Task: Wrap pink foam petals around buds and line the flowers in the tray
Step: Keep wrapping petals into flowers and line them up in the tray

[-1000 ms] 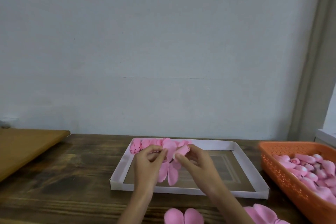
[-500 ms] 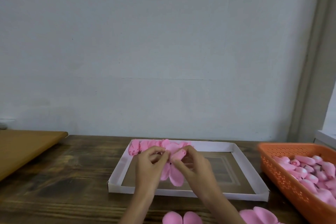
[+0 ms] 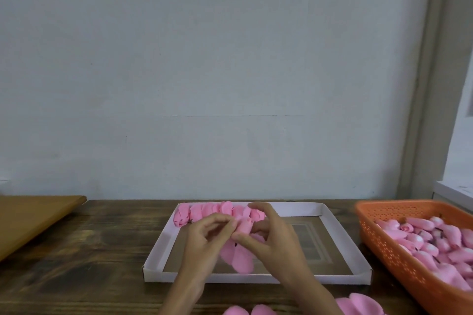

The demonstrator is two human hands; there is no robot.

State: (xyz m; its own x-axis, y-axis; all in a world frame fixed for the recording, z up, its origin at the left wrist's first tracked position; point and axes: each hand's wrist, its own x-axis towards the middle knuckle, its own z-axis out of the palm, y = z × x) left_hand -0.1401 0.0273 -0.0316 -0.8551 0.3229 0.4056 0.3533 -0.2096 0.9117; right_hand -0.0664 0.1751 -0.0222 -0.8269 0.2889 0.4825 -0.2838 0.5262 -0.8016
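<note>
A dark wooden surface (image 3: 89, 250) meets a pale grey-blue wall (image 3: 230, 71), and a lighter wooden board (image 3: 30, 215) lies at its left end. A shallow white tray (image 3: 320, 279) sits in the middle, with a row of finished pink flowers (image 3: 212, 210) along the left part of its far edge. On the right, an orange basket (image 3: 399, 258) is heaped with pink buds (image 3: 435, 240). Loose petals (image 3: 358, 304) lie on the surface at the near edge. Above the tray, the left hand (image 3: 204, 240) and right hand (image 3: 276, 238) meet, both pinching one bud (image 3: 244, 227) with curled fingers, and its petal piece (image 3: 239, 258) hangs below them.
</note>
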